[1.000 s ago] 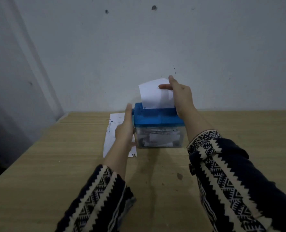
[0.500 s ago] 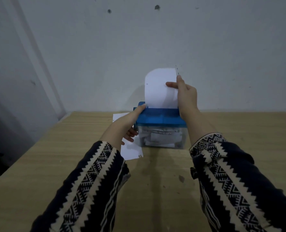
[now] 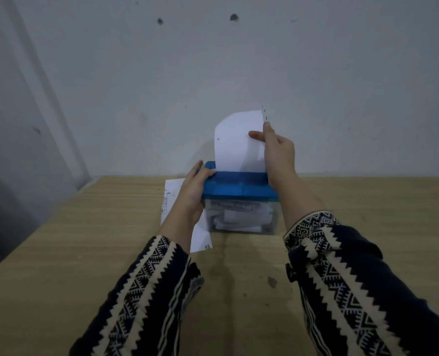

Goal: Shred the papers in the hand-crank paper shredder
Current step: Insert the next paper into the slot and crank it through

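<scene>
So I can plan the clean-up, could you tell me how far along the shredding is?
Done: shreds lie in the clear bin. In hand: the right hand pinches a sheet standing in the shredder slot; the left hand holds its left end. Left: that sheet, plus paper lying beside it.

The sheet (image 3: 236, 142) in the right grip (image 3: 277, 152) is white. Below that grip the shredder (image 3: 239, 187) is bright blue on top, clear beneath. Behind the grip, the sleeves (image 3: 341, 278) are navy with cream zigzags; the counter (image 3: 84, 227) is pale woodgrain.
</scene>
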A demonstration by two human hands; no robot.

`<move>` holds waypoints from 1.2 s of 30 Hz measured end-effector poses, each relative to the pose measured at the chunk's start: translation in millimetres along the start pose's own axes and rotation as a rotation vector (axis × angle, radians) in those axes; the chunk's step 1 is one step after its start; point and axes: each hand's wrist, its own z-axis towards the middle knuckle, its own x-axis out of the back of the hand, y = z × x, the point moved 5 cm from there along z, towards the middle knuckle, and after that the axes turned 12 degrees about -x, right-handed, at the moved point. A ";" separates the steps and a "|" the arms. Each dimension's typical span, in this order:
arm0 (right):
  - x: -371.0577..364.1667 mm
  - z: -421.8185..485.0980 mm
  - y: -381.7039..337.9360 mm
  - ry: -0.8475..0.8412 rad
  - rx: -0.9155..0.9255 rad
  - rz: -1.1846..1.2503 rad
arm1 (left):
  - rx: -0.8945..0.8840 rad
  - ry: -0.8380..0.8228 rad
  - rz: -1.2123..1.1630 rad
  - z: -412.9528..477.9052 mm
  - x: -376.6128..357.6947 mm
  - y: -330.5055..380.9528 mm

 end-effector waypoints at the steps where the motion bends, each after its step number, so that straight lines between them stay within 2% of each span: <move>1: -0.3 1.0 -0.2 -0.001 -0.001 -0.006 | 0.006 0.001 -0.046 1.2 0.1 0.5; 5: -0.8 0.9 -0.5 0.000 -0.001 -0.003 | 0.058 -0.037 -0.072 5.6 2.1 -0.1; 8: -0.4 0.0 0.4 0.008 0.007 0.003 | 0.152 -0.097 0.031 7.4 3.8 4.8; 15: -1.2 0.6 0.1 0.007 0.016 -0.014 | 0.340 0.033 0.080 30.0 -2.7 31.1; 18: -1.7 0.2 -0.5 0.005 0.018 -0.021 | 0.260 0.139 0.107 35.4 -17.4 42.2; 22: -2.2 0.3 -0.2 0.005 0.012 -0.008 | 0.083 0.259 0.257 43.7 -19.1 33.2; 27: -2.4 1.0 0.2 0.022 0.015 -0.010 | -0.322 0.428 0.500 33.5 -16.1 49.6; 30: -1.1 0.7 0.3 0.033 0.024 -0.006 | -0.448 0.530 0.349 22.7 -15.1 48.1; 33: -1.0 2.0 0.0 0.043 0.024 0.000 | -0.419 0.659 0.104 15.8 -8.8 42.0; 36: -1.5 2.3 0.6 0.055 0.026 -0.008 | -0.395 0.699 0.009 10.7 -2.7 35.8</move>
